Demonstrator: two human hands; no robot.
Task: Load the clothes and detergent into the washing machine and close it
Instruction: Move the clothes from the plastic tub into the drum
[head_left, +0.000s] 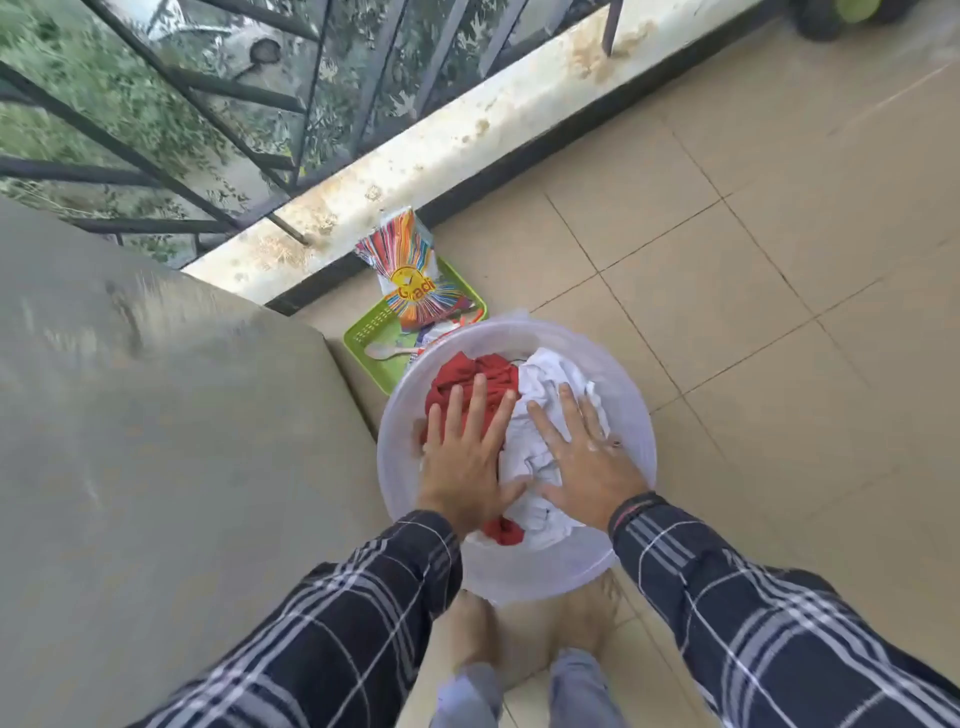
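The clothes (540, 376), red and white, lie heaped in a clear basin (626, 397) on the floor (779, 312) at your feet. Your left hand (460, 460) presses flat on the red, your right hand (587, 460) on the white, fingers spread. Just behind, the detergent bag (410, 275) stands on a green tray (371, 332).

Detergent bag (410, 275), standing in the green tray (363, 330): a brand word in orange letters crosses the yellow band on its front, partly blurred, reading approximately "Graci". The first letter is a large G; the letters after it are less certain. Above the word is a round yellow emblem whose small print is too blurred to read.
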